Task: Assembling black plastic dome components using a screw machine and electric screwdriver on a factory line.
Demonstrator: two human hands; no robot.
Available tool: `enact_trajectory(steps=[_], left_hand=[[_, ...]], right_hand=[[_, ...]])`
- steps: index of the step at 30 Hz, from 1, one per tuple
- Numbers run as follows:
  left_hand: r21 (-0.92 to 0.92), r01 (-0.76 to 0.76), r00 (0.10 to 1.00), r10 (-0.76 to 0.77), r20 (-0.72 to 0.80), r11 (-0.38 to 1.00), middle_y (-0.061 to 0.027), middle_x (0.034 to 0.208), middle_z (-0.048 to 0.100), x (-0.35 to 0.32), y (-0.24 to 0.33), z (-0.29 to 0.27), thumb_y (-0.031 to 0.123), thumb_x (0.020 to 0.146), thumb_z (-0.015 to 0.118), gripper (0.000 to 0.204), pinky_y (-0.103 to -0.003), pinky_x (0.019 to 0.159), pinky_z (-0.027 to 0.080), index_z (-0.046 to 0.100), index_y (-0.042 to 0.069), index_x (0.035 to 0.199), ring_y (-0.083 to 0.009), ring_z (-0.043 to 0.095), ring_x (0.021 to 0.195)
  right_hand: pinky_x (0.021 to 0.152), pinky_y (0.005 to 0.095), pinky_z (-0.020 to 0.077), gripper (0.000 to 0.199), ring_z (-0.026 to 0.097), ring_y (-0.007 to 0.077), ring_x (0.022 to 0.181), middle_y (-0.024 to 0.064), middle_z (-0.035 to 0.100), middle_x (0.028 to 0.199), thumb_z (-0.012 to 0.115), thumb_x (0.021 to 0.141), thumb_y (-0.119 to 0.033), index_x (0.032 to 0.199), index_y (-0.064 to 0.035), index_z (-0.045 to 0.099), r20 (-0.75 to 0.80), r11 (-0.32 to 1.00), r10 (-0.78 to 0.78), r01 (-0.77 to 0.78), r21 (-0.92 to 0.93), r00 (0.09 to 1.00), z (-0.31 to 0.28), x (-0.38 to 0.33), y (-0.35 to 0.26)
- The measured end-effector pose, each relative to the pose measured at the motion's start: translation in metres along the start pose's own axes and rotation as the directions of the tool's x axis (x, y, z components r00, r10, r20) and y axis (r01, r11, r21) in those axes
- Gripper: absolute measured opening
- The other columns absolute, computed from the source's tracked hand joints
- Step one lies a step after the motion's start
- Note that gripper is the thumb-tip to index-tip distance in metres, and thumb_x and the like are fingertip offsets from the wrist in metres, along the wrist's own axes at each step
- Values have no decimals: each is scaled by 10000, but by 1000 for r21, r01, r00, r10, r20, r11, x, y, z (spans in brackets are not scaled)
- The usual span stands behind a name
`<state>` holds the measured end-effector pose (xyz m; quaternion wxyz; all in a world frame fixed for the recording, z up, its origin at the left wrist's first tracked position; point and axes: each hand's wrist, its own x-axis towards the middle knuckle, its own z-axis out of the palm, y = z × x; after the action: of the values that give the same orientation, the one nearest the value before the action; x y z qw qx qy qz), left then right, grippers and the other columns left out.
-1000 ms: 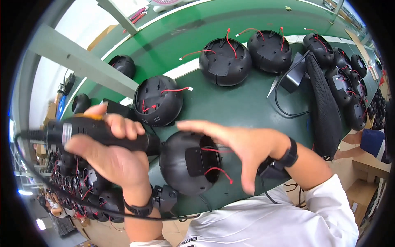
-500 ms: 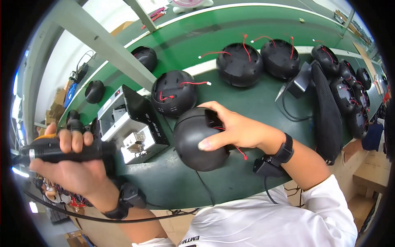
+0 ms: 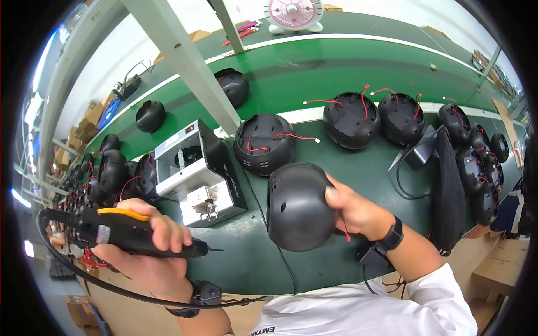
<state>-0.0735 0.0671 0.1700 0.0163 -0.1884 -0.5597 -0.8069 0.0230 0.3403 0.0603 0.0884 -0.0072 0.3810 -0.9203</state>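
Note:
In my left hand (image 3: 159, 255) lies a black electric screwdriver (image 3: 129, 232) with an orange lever and a cord at its rear. Its thin bit points right, short of the round shell. My right hand (image 3: 358, 210) grips a round black plastic shell (image 3: 300, 210) by its right side, and a red wire hangs below my fingers. The shell's smooth outside with small holes faces me, while its inside is mostly turned away. Just beyond it sits another open black shell (image 3: 264, 145) with red wires.
A silver and black screw feeder machine (image 3: 196, 179) stands left of the shells. Several wired black shells (image 3: 351, 120) line the bench's far edge and right end. A black sleeve-like object (image 3: 446, 193) lies at right. A metal post (image 3: 179, 61) rises behind the feeder; a pink fan (image 3: 292, 14) stands far back.
My left hand has brought the screwdriver rightward and down, and its bit now shows. My right hand has turned the shell and shifted it right. The view has tilted.

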Motion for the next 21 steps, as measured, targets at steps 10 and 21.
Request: enact_trajectory(steps=[10,21], left_hand=[[97,-165,986,166,-11,982,31,600,451,0,5,-13,891,814,484,843,-280,495,417,505,95,1093,-102,443,475],[60,-83,989,89,-120,995,28,605,454,50,-34,-14,970,738,376,926,-311,520,430,538,98,1002,-131,451,504]], right_hand=[[1093,476,433,1200,455,375,1375,223,415,1467,1012,489,-346,1495,-109,401,258,208,-386,356,-911,886,12,-28,0],[1054,511,480,1170,455,458,1354,271,351,1496,1013,473,-367,1470,-194,425,314,219,-340,400,-890,886,16,-23,12]])
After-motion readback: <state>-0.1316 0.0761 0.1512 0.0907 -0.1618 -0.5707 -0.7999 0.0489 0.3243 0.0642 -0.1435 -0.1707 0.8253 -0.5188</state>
